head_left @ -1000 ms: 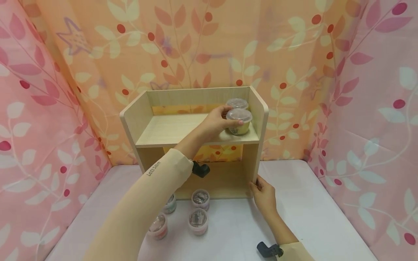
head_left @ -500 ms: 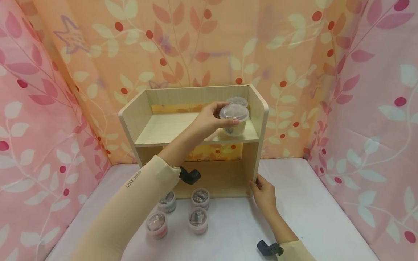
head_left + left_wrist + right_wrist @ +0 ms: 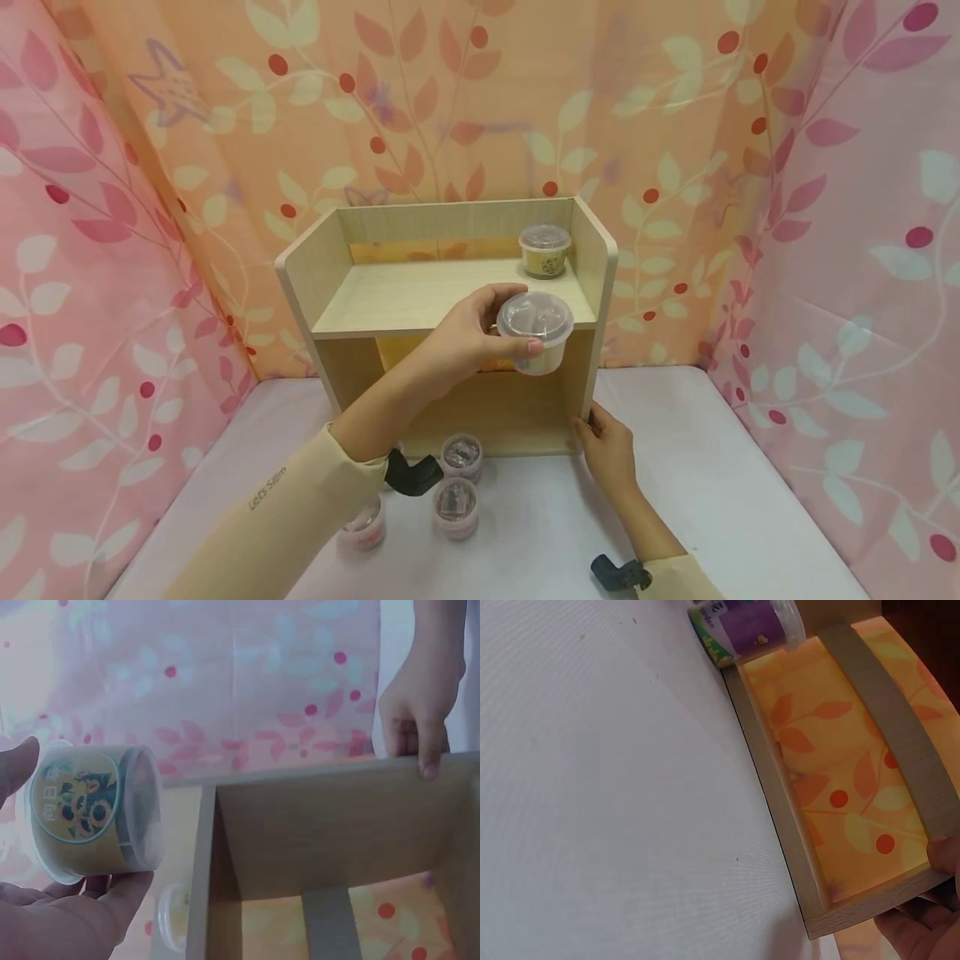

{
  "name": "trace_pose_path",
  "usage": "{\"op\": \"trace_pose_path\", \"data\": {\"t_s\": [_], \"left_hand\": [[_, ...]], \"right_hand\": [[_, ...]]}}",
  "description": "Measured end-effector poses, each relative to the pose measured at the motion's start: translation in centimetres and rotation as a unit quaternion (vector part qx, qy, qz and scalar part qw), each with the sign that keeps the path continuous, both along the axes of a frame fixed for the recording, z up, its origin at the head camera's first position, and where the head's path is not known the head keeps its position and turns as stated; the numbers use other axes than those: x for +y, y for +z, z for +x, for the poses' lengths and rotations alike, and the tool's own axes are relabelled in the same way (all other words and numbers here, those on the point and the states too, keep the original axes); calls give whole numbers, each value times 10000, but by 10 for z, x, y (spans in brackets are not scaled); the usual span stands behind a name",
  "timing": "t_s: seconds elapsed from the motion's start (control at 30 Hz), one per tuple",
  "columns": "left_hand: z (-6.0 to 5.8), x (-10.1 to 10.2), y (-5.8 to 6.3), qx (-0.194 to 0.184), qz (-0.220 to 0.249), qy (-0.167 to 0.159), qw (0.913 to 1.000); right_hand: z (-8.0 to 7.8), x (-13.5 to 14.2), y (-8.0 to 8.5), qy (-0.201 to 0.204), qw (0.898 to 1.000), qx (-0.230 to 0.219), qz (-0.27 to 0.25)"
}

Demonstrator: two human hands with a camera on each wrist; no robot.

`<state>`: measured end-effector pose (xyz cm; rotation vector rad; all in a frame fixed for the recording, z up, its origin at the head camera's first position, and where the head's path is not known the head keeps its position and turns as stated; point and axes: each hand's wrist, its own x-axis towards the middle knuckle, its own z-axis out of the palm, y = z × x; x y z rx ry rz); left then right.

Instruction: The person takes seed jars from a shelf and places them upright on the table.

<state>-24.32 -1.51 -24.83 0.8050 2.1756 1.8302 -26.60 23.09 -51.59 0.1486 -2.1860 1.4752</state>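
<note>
Tub [image 3: 542, 327] is hovering in front of the shelf [image 3: 397, 292], clasped in the left hand [image 3: 468, 333], while the right hand [image 3: 609, 454] is gripping the shelf's side; holding the tub level is probably serving best.

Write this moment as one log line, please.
left grip: holds sunflower-label tub | right grip: holds right shelf panel | upper tier: yellow lidded tub, right rear

Orange leafy curtain [image 3: 450, 108] is hanging across the back, pink ones [image 3: 870, 275] are flanking it, pale counter [image 3: 727, 492]'s sitting between.
</note>
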Motion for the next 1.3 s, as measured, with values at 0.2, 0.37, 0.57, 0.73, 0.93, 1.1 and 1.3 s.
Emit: {"op": "trace_pose_path", "data": {"t_s": [0.2, 0.37, 0.57, 0.73, 0.93, 1.1, 1.3], "left_hand": [[14, -4, -21, -286, 47, -238, 9993], [22, -7, -39, -163, -60, -205, 9996], [23, -8, -63, -212, -291, -59, 9993], [20, -4, -85, -213, -435, 237, 9985], [16, 6, -115, -241, -410, 530, 9975], [11, 11, -145, -295, -456, 768, 9956], [7, 20, -179, -383, -717, 1206, 9894]], "right_hand": [[0, 1, -3, 104, 9999, 60, 49], [1, 1, -1, 63, 10000, 26, 56], [3, 1, 2, 51, 9999, -145, 13], [4, 0, 3, -48, 9996, -244, 133], [4, -2, 3, -118, 9993, -339, 67], [2, -3, 3, -169, 9994, -287, -32], [1, -2, 2, -178, 9996, -234, -35]]}}
